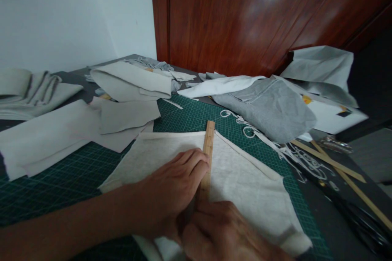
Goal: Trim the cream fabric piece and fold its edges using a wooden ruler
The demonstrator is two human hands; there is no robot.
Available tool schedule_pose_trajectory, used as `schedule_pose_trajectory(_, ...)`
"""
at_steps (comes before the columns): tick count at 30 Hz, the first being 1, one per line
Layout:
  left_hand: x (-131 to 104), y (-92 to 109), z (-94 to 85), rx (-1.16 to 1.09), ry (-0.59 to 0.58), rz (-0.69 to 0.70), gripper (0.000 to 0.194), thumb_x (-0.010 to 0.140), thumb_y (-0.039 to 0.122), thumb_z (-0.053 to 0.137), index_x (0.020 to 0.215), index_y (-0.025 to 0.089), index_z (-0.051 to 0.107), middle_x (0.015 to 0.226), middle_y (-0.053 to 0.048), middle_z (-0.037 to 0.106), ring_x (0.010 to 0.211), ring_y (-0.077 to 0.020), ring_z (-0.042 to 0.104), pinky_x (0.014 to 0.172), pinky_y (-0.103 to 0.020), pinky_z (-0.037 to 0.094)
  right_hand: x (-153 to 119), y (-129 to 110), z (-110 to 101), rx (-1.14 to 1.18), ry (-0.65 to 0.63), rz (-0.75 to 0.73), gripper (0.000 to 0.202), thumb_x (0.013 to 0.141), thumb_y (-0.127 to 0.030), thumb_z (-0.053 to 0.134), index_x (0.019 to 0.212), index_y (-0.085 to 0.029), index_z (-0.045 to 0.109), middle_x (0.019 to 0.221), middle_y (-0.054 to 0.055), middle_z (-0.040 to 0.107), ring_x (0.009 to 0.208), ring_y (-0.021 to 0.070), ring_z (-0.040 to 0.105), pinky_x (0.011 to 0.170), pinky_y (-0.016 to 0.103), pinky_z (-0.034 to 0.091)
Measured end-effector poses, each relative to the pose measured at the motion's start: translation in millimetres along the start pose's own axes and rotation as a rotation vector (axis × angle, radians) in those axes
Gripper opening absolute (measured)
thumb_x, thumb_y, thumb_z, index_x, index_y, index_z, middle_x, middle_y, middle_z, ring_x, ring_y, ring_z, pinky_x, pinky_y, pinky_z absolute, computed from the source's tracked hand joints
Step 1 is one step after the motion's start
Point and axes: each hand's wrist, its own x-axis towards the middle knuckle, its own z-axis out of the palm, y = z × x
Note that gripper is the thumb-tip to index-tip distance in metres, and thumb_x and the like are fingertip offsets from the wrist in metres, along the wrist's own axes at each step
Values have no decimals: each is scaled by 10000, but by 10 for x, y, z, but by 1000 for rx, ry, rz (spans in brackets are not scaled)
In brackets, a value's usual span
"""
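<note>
The pale cloth (245, 179) lies beneath both hands, far edges already turned over, ruler (209, 140) laid across. The left hand (183, 173) bends against the ruler, the right hand (220, 226) curls nearer; I can't tell whether either grips. No drawn line shows.

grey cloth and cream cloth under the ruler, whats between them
Looped white cord and bare green mat lie between the grey cloth and the cream cloth, in the head view.
</note>
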Motion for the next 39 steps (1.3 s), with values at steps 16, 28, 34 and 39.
schedule_pose_trajectory(16, 96, -133, -328, -110, 9, -98, 451, 873, 190, 688, 1319, 174, 618, 1336, -99, 661, 1239, -260, 637, 1128, -404, 499, -23, -102, -147, 63, -250, 168, 245, 886, -356, 780, 848, -224, 577, 752, -11, 676, 672, 175, 622, 594, 295, 414)
schedule_pose_trajectory(28, 323, -540, -124, 357, 134, -50, 410, 1008, 186, 454, 1366, 114, 641, 1331, -160, 620, 1241, -316, 564, 1107, -509, 470, 31, -103, -200, -1, -353, 114, 251, 947, -398, 783, 902, -197, 641, 794, 11, 696, 715, 196, 613, 626, 312, 451)
schedule_pose_trajectory(34, 401, -530, -133, 435, 98, -123, 432, 985, 212, 449, 1347, 102, 656, 1200, -158, 583, 1139, -322, 550, 1036, -505, 480, -28, -75, -126, 19, -302, 93, 300, 1001, -491, 682, 910, -210, 632, 786, 12, 670, 705, 205, 601, 613, 330, 441)
schedule_pose_trajectory(39, 473, -543, -128, 494, 98, -143, 470, 988, 213, 441, 1393, 71, 633, 1188, -174, 584, 1125, -337, 556, 1006, -509, 481, -66, -73, -119, 34, -311, 99, 397, 1016, -601, 631, 938, -212, 617, 839, 23, 676, 761, 211, 617, 710, 345, 480)
